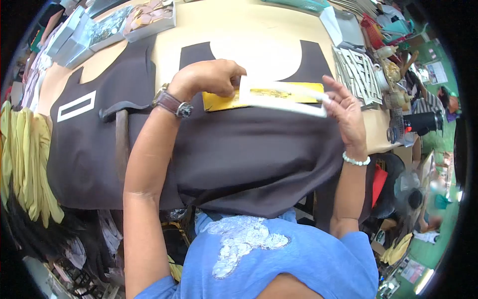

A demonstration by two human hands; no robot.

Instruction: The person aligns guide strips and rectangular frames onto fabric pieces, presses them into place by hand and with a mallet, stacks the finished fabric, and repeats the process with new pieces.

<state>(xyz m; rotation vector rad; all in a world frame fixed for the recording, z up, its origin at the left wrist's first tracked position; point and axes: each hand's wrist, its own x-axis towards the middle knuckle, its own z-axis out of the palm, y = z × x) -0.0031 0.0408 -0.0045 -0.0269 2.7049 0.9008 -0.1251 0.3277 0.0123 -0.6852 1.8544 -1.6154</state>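
A white rectangular frame [289, 106], blurred by motion, is stretched between my two hands. My right hand [344, 112] pinches its right end between thumb and finger, the other fingers raised. At the left end my left hand [211, 79] has its fingers closed by the frame's corner; what exactly sits between the fingertips is partly hidden. Beneath the frame a yellow strip [214, 102] with dark marks lies on the dark cloth piece [259, 144]. A second dark cloth piece [99, 149] on the left carries a similar white frame [76, 105] and a hammer [121, 134].
Many white frames [358, 74] are piled at the right. Boxes of small parts [107, 25] and pinkish pieces [149, 17] line the far left of the table [224, 22]. Yellow cloths [25, 159] hang at the left edge. A black cylindrical device [423, 122] stands far right.
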